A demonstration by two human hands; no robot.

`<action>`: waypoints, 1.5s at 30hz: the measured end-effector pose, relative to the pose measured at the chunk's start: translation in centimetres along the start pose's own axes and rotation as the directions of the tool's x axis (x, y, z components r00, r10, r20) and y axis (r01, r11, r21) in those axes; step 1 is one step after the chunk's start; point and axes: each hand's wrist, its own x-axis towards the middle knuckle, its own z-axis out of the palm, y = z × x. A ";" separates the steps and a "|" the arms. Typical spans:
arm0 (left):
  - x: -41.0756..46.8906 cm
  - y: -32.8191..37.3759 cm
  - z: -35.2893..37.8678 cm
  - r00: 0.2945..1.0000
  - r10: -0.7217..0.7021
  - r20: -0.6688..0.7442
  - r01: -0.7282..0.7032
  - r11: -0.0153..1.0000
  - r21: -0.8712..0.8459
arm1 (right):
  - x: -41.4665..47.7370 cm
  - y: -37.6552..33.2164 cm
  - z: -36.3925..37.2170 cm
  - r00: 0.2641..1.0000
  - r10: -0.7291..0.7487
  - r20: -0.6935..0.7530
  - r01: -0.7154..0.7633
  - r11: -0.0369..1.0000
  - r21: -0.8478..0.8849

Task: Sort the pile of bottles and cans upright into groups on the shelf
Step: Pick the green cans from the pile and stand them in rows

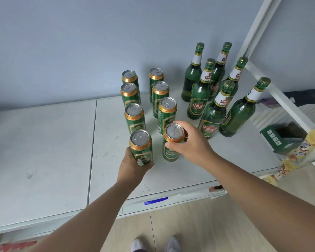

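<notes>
Several green cans with gold rims stand upright in two columns on the white shelf. My left hand grips the nearest can of the left column around its lower body. My right hand holds the nearest can of the right column by its upper rim, thumb in front and fingers behind. Both of these cans are upright. To the right, several green glass bottles with gold caps stand upright in a cluster.
A white slanted frame post rises right of the bottles. Beyond the shelf's right edge lie a green box and a colourful packet. The grey wall backs the shelf. The shelf's front edge carries blue tape; my feet show below.
</notes>
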 end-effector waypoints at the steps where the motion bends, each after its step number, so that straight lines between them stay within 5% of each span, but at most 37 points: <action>1: 0.0 -0.1 0.0 1.000 0.004 0.002 -0.004 1.000 0.003 | -0.1 0.3 0.1 1.000 -0.001 0.016 0.001 1.000 0.003; 13: 0.0 -0.5 0.6 1.000 0.009 -0.003 -0.009 1.000 0.006 | 0.8 0.4 -1.7 0.972 0.062 0.227 -0.061 0.998 -0.013; 27: 0.3 -0.8 0.3 0.999 0.033 0.023 -0.037 0.979 0.198 | 0.3 0.1 -1.0 0.975 0.053 0.215 -0.030 0.994 -0.108; 45: 0.7 -0.2 -0.3 0.994 -0.045 0.102 0.030 0.989 0.146 | 0.7 -0.3 -1.4 0.957 0.169 0.236 -0.132 0.978 -0.163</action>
